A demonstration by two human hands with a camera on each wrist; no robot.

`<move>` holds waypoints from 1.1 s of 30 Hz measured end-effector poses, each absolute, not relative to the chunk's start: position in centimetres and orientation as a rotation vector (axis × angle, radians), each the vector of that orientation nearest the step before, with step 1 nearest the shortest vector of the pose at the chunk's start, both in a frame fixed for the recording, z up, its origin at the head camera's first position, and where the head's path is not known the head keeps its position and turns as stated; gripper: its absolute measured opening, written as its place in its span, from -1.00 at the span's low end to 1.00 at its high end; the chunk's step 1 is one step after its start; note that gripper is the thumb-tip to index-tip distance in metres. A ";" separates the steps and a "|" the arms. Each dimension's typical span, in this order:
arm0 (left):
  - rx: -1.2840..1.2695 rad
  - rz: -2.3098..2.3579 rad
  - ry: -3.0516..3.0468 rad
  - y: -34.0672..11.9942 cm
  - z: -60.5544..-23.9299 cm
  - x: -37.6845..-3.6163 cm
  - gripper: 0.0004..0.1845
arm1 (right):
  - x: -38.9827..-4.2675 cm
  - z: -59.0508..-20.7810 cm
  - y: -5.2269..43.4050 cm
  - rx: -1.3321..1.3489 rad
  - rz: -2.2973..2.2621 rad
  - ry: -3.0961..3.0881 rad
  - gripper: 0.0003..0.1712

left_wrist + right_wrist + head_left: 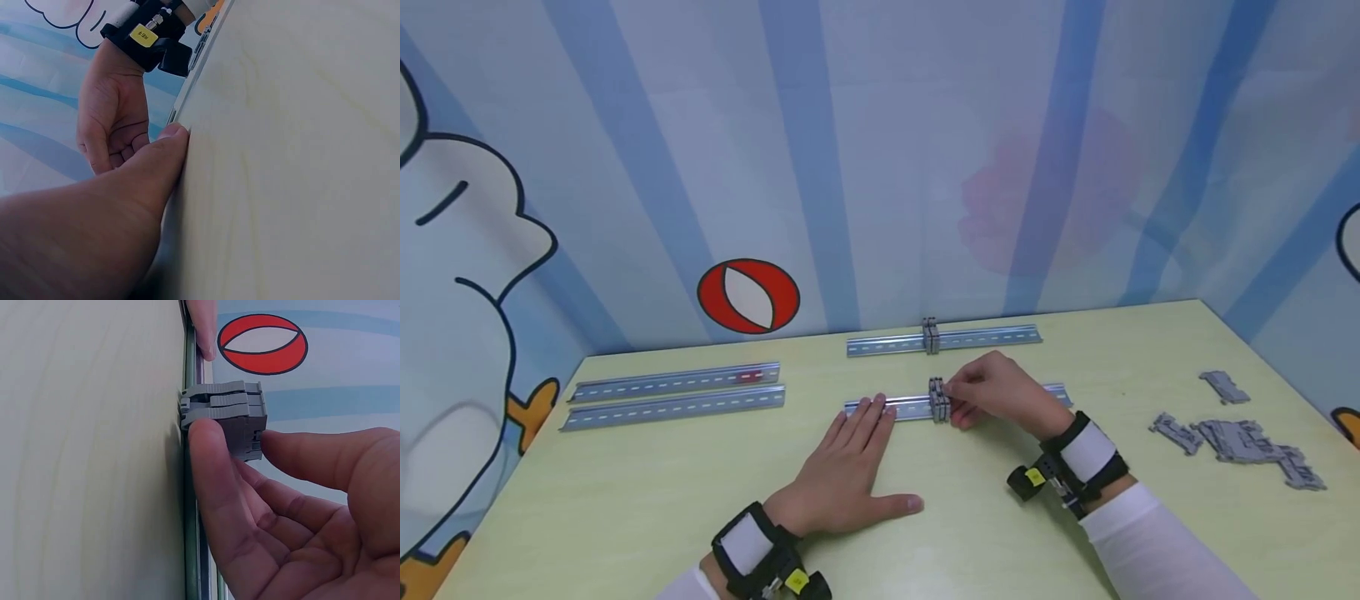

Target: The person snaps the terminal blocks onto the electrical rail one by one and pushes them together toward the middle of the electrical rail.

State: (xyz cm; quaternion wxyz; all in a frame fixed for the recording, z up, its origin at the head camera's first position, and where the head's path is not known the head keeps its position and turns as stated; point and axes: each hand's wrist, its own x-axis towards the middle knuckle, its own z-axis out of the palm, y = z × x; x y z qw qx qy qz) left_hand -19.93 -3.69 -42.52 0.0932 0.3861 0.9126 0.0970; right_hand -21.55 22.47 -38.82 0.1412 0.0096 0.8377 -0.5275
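With the left hand [850, 467] flat on the rail [902, 407] and the right hand [1000, 392] pinching the terminal blocks [937, 400] at 12 o'clock, a skewed push would probably jam them.

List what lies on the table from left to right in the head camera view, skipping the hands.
Pair of bare rails → near rail with the grey terminal blocks on it → loose grey blocks at the far right. The far rail overlaps the near one in the order, so it is left out.
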 end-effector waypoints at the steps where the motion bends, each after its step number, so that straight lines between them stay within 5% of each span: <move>1: 1.146 0.289 2.709 -3.7 -42.5 -19.9 0.22 | -21.6 -38.8 22.4 0.029 -1.515 2.427 -0.78; 10: 1.145 0.299 2.701 -3.5 -42.4 -19.7 0.21 | -21.3 -38.2 23.4 -0.072 -1.413 2.469 -0.75; 21: 1.209 0.356 2.654 -3.0 -42.4 -20.3 0.18 | -20.1 -35.3 31.6 -0.080 -0.994 2.700 -0.53; 33: 0.817 0.826 2.879 -4.6 -41.2 -23.3 -0.41 | -20.5 -36.5 35.4 0.066 -0.854 2.650 -0.63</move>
